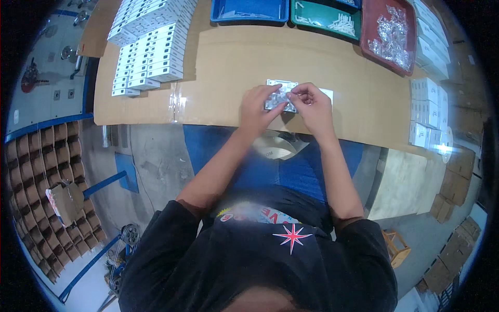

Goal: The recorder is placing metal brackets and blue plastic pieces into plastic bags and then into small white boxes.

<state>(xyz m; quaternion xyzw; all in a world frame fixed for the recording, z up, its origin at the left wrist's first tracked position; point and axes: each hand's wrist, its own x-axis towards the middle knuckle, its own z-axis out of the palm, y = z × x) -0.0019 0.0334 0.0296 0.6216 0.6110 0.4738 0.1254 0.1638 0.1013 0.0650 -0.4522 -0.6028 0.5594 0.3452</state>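
A small white open box (274,102) lies near the front edge of the cardboard-covered table, with shiny clear plastic packing in it. My left hand (253,108) grips its left side, index finger at the far part and thumb at the near part. Over the box's right side, my right hand (316,110) is closed in a pinch with thumb and index together. What the pinch holds is too small to make out. A white flat piece (327,94) shows behind my right hand; whether it belongs to the box is hidden.
Stacked white boxes (150,54) stand at the far left. Along the back are a blue tray (249,22), a green tray (325,30) with white pieces, and a red tray (371,54) with clear bags. More white boxes (426,109) stand at the right edge.
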